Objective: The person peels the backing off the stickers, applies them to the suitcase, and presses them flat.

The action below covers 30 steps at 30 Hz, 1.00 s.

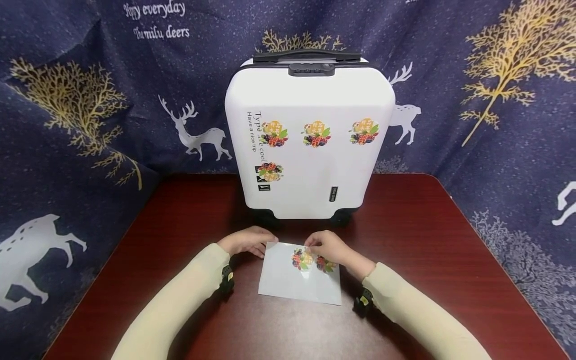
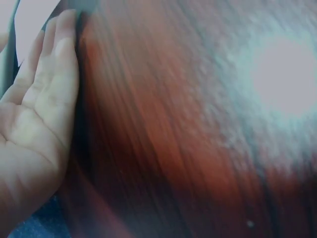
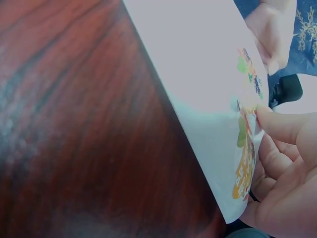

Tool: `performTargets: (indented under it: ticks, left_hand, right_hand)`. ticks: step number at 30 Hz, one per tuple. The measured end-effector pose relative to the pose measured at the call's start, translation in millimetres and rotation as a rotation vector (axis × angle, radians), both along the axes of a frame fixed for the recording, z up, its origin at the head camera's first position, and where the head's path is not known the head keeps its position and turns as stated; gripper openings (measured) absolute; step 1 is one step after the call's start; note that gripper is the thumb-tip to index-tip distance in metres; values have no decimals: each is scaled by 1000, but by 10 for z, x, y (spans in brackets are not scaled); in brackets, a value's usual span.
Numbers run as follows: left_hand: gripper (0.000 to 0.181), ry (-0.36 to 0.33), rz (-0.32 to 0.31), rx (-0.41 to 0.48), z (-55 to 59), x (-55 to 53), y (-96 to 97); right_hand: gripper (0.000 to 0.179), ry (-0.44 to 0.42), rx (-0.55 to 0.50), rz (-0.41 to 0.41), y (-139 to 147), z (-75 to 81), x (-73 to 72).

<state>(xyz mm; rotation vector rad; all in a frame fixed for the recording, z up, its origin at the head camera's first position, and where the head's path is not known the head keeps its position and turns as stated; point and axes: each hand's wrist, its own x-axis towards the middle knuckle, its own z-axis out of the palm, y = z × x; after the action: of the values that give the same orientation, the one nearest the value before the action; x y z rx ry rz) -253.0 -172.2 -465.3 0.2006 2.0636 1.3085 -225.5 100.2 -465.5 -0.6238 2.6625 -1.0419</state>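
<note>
A white sticker sheet [image 1: 299, 286] with two colourful fruit stickers near its far edge is held tilted over the dark red table. My left hand [image 1: 249, 241] holds its far left corner between thumb and fingers; in the left wrist view the fingers [image 2: 59, 59] are fairly straight along it. My right hand [image 1: 330, 247] pinches the far edge between the two stickers, thumb on the printed face, as the right wrist view shows at the thumb [image 3: 282, 124]. The fruit sticker [image 1: 326, 264] on the right lies partly beneath this hand in the head view.
Behind the hands a white suitcase [image 1: 310, 170] stands upright on the table [image 1: 193, 210]. It bears three fruit stickers in a row and another fruit sticker [image 1: 271, 172] lower left, over black print. A dark blue cloth [image 1: 202, 75] with deer and trees hangs behind.
</note>
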Motion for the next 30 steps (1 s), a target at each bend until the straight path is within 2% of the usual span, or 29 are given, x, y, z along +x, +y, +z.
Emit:
performTargets:
  ticks: [10,21,30]
  left_hand:
    - [39,40,-23,14,19,-3,135]
    - [36,109,-55,-68,54,-7,326]
    - [30,142,-54,-114,40,-42,362]
  right_hand:
    - [7,-4,7,-1,-15,-2,8]
    - [9,-14,10,-8,-10,-3,18]
    - [9,-12,0,2,1,28,12]
